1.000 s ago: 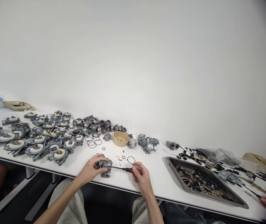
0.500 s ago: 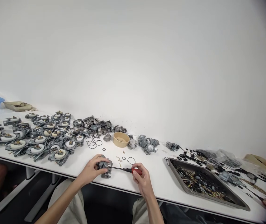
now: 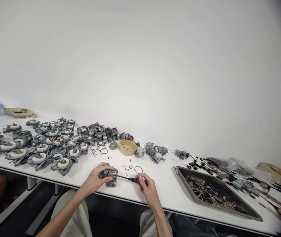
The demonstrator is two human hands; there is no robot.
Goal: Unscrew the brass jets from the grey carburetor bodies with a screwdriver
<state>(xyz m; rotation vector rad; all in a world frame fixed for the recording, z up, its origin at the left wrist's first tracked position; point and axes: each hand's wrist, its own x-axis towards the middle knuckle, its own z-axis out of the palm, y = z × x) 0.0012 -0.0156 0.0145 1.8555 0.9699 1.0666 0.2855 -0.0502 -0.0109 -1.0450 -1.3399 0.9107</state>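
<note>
- My head view, clock hours taken from the metal part (image 3: pixel 111 183): it sits on the white table (image 3: pixel 166 186) near the front edge, at about 7 o'clock from the middle of my feed.
- Left hand (image 3: pixel 98 178): gripping the metal part from 9 o'clock, fingers over the top. Much where I had it a second ago.
- Right hand (image 3: pixel 148 190): closed round the red handle of a screwdriver (image 3: pixel 133 180) at 3 o'clock. Shaft runs into the part beside the left fingertips; tip too small for me to make out.
- Just changed: right fingers cover more of the red handle than half a second back, and the shaft slopes slightly more. I read a fresh grip mid-turn, driver probably seated, the screw work not finished.
- Nearby, looking unmoved: brass bits (image 3: pixel 127 169) at 2 o'clock, thin black ring (image 3: pixel 138 169) between 2 and 3, tan bowl (image 3: pixel 127 152) at 1, a cluster of black rings (image 3: pixel 97 153) near 11.
</note>
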